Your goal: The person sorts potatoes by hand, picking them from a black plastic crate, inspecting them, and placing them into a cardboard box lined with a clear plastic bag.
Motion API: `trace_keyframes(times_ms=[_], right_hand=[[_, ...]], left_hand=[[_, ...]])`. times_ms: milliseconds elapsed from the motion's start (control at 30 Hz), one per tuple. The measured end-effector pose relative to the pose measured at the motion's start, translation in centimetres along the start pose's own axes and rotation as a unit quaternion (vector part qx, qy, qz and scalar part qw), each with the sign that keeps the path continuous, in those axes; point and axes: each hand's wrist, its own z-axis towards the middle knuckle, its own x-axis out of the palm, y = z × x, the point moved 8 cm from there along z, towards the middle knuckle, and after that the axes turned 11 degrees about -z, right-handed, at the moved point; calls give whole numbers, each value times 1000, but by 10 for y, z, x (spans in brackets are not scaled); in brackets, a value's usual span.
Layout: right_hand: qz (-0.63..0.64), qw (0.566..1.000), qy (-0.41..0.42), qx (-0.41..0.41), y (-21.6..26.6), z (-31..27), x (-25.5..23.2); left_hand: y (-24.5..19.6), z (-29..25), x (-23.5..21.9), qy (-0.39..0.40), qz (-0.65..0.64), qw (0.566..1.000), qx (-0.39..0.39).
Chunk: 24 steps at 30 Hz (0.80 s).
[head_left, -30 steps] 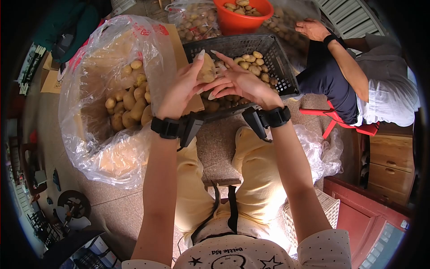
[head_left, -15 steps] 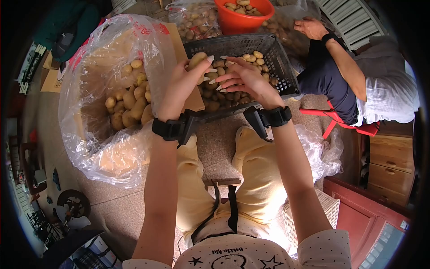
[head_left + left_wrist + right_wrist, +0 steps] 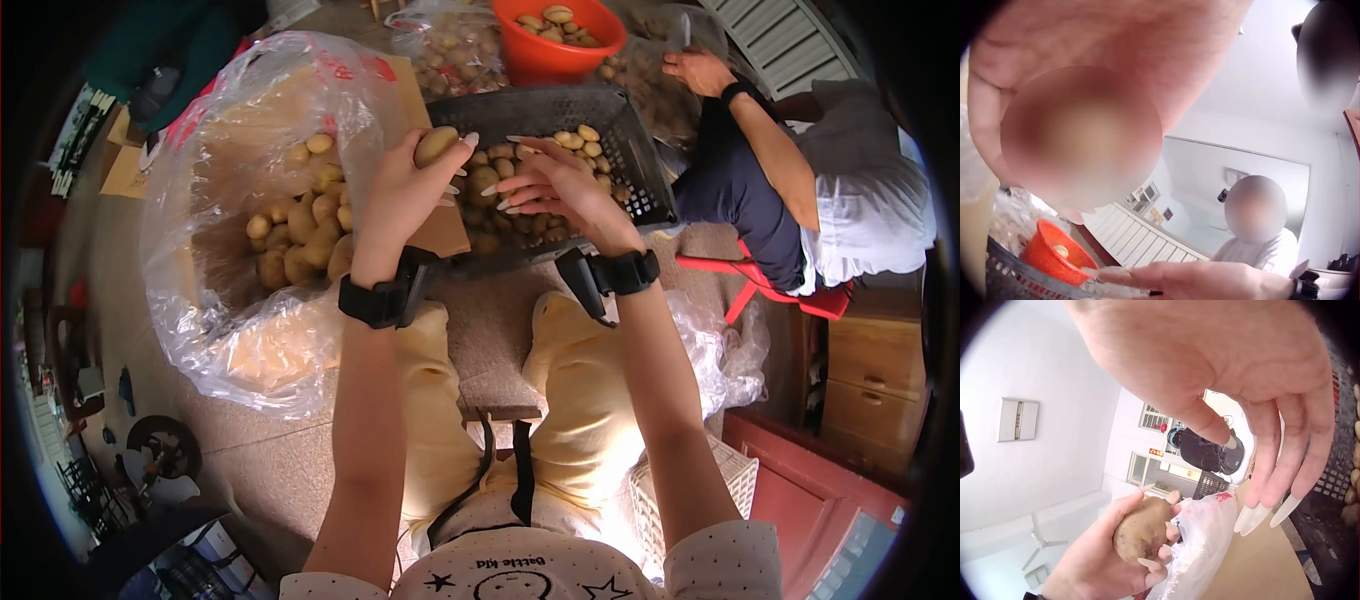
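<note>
In the head view my left hand (image 3: pixel 400 195) grips a brown potato (image 3: pixel 436 147) at the left end of a black plastic crate (image 3: pixel 640 165). The right wrist view shows this potato (image 3: pixel 1141 531) with fingers and thumb curled round it and a darker patch on its skin. My right hand (image 3: pixel 572 190) is over the crate with nothing in it, its long-nailed fingers loosely bent and apart from the potato. Many smaller potatoes (image 3: pixel 482 185) lie in the crate under the hands. In the left wrist view the palm area is blurred.
A clear plastic bag (image 3: pixel 200 330) lines a cardboard box at left, with larger potatoes (image 3: pixel 300 235) inside. Behind the crate stand an orange tub (image 3: pixel 545 62) of potatoes and bagged potatoes (image 3: pixel 455 60). Another person (image 3: pixel 800 190) sits on a red stool (image 3: pixel 740 268) at right.
Both hands were together at the potato; they have parted, and the left hand alone holds it, turned more upright. The right hand has drawn back to the right. The head view has shifted slightly.
</note>
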Motion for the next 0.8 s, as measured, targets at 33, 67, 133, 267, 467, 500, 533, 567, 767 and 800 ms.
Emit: trace_keyframes(times_ms=[33, 67, 133, 267, 467, 500, 533, 567, 767, 800], right_hand=[[0, 1000, 2, -3, 0, 0, 0], [0, 1000, -1, -3, -2, 0, -1], [-5, 1000, -1, 5, -4, 1, -2], [-8, 1000, -8, 19, -7, 2, -2], [-12, 1000, -4, 3, -8, 3, -2], [-11, 1000, -3, 5, -9, 3, -2], [-9, 1000, -3, 6, -9, 3, -2], [-9, 1000, -3, 6, -9, 4, -2], [-36, 998, -53, 16, -9, 3, -25], [-37, 997, -59, 19, -17, 7, -36]], left_hand=[[-3, 3, -11, -29, 22, 999, 20], [-7, 4, -21, -57, 45, 997, 40], [-15, -2, -40, -91, 67, 992, 61], [-19, -16, -93, -265, 301, 911, 96], [37, -15, -140, -207, 442, 864, -123], [32, -21, -146, -234, 460, 843, -153], [36, -19, -148, -234, 461, 842, -153], [40, -13, -149, -238, 494, 826, -130], [0, -11, -78, -210, 470, 847, 133], [-17, -16, -61, -217, 432, 846, 227]])
